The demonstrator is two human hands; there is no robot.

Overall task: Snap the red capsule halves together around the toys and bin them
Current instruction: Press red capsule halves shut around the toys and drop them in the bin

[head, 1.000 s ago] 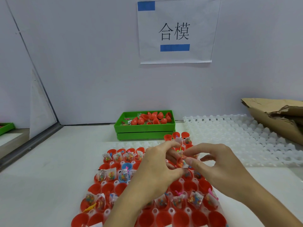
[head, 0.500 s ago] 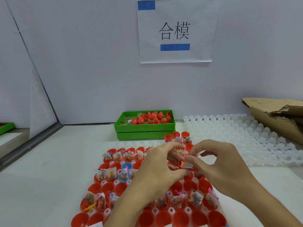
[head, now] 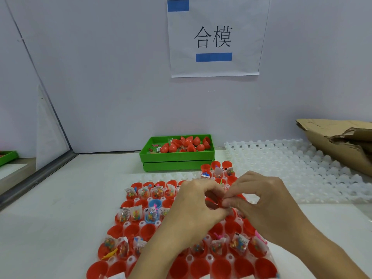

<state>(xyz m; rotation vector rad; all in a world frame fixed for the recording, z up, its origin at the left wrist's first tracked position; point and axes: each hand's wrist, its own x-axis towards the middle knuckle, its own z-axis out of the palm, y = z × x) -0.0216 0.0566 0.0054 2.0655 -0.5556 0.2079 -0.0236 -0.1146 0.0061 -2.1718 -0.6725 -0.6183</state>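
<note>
My left hand (head: 196,206) and right hand (head: 261,202) both pinched one red capsule (head: 219,202), fingers curled tight, above the white tray (head: 141,200) of open red halves. Beyond that tray sat the green bin (head: 177,156) with closed capsules.

Toy-packing workstation in a small factory

A labelled paper sign (head: 214,37) on the partition, white counter (head: 50,228), moulded holding trays (head: 281,164) and a green bin (head: 177,156) show it.
</note>
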